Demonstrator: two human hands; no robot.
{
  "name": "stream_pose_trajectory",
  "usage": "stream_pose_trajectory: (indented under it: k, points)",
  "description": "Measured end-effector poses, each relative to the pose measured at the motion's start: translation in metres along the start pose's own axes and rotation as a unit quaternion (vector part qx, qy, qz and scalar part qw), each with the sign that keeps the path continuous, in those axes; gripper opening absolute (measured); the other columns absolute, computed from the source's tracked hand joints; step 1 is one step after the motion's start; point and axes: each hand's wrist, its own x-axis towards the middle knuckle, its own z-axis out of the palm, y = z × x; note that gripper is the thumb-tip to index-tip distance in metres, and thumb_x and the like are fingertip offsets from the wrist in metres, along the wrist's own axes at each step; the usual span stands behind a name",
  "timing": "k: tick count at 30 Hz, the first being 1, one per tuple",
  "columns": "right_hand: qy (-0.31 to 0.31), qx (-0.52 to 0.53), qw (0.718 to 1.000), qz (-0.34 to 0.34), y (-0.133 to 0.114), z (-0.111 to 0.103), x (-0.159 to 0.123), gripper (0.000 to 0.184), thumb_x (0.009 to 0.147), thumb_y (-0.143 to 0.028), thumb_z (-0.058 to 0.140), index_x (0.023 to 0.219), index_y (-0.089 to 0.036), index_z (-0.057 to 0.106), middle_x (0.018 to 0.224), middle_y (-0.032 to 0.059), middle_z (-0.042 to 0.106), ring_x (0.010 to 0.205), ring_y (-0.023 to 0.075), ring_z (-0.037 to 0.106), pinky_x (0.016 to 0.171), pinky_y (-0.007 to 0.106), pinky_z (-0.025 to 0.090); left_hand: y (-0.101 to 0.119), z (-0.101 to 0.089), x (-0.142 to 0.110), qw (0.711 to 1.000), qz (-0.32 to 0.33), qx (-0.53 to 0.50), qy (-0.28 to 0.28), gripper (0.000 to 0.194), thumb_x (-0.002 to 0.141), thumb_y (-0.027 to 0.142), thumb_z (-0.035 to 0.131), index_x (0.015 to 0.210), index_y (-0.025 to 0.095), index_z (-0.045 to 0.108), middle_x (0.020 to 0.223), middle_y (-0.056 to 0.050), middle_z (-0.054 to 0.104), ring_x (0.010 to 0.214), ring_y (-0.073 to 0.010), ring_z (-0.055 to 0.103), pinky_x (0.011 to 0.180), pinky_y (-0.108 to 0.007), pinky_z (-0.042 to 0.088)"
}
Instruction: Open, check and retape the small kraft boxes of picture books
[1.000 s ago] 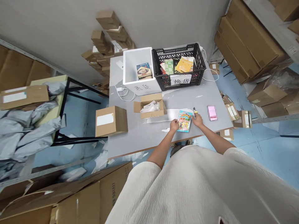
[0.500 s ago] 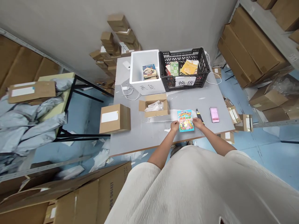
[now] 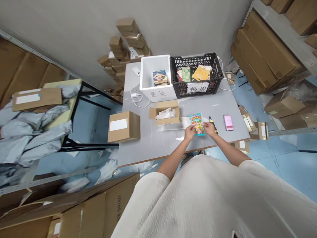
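A colourful children's book [image 3: 197, 123] with a turquoise border is held between my two hands over the front part of the grey table. My left hand [image 3: 190, 132] pinches its left side, and my right hand [image 3: 209, 129] grips the right edge; both hands are closed. Just right of the book lies a black and yellow box cutter [image 3: 213, 125], partly behind my right hand. Left of the book stands a small open cardboard box [image 3: 167, 121] with crumpled white packing [image 3: 166, 113] inside.
At the table's back stand a white foam box [image 3: 158, 95] with books and a black crate [image 3: 178, 92] with several books. A closed carton [image 3: 123, 127] sits at the left. A pink-screened phone [image 3: 228, 122] lies on the right. White cables [image 3: 140, 99] run along the table.
My left hand has moved right and further over the book's cover. The book now looks narrower and sits slightly further from me and to the right.
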Motion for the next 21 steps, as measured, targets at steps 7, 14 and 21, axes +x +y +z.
stream_pose_trajectory:
  k: [7,14,21]
  points:
    - [-0.021,-0.075,0.992,-0.099,-0.035,0.008,-0.024,0.034,0.102,-0.029,0.059,0.126,-0.026,0.082,0.115,0.0087,0.084,0.115,0.0300,0.074,0.111,0.041,0.053,0.015,0.015,0.002,0.998,-0.016,-0.061,-0.011,0.036,0.101,0.049,0.062,0.099,0.020,0.083,0.093,-0.006,0.083,0.098,-0.0234,0.077,0.087,-0.031,0.058]
    - [-0.043,-0.041,0.986,-0.154,-0.033,0.018,-0.024,0.040,0.103,-0.026,0.054,0.133,-0.026,0.079,0.140,0.0089,0.076,0.135,0.0262,0.066,0.122,0.041,0.048,0.015,0.002,0.011,0.998,-0.038,-0.044,0.021,0.030,0.096,0.048,0.064,0.087,0.021,0.073,0.071,0.000,0.068,0.077,-0.0178,0.065,0.074,-0.027,0.053]
    - [-0.002,-0.031,0.998,0.059,-0.007,0.001,-0.003,0.036,0.093,-0.027,0.064,0.125,-0.020,0.079,0.121,0.0105,0.082,0.116,0.0302,0.074,0.105,0.039,0.057,0.005,-0.011,0.010,0.998,-0.029,-0.037,0.029,0.026,0.098,0.040,0.060,0.079,0.023,0.062,0.070,0.002,0.063,0.072,-0.0163,0.059,0.069,-0.025,0.049]
